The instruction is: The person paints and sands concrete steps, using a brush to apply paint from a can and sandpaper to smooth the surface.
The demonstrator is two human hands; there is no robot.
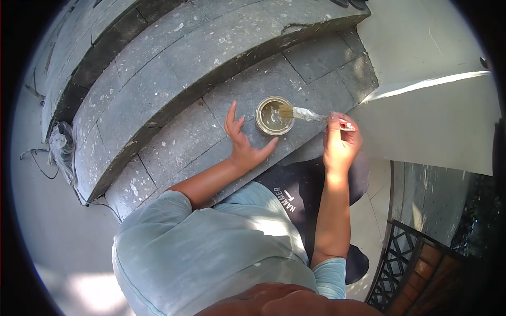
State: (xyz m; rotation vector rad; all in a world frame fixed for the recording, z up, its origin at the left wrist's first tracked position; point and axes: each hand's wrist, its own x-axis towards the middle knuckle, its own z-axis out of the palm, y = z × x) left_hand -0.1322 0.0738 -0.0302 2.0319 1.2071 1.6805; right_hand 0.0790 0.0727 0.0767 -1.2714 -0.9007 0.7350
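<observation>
A paint can (259, 119) stands upright and lidless on the grey tiled step, with pale, murky liquid inside. My right hand (341, 145) is closed around the handle of a paintbrush (305, 114), to the right of the can. The brush's tan bristles reach over the can's rim above the liquid, and white paint smears its ferrule. Just left of the can, my left hand (244, 142) is open, thumb and fingers spread around the near-left side of the can and holding nothing.
Curved grey steps (211, 58) spotted with white paint rise beyond the can. A plastic-wrapped bundle (62, 145) with a cable lies at the left end of the steps. Pale wall (421, 121) borders the right side, and a dark lattice (395, 258) stands at lower right.
</observation>
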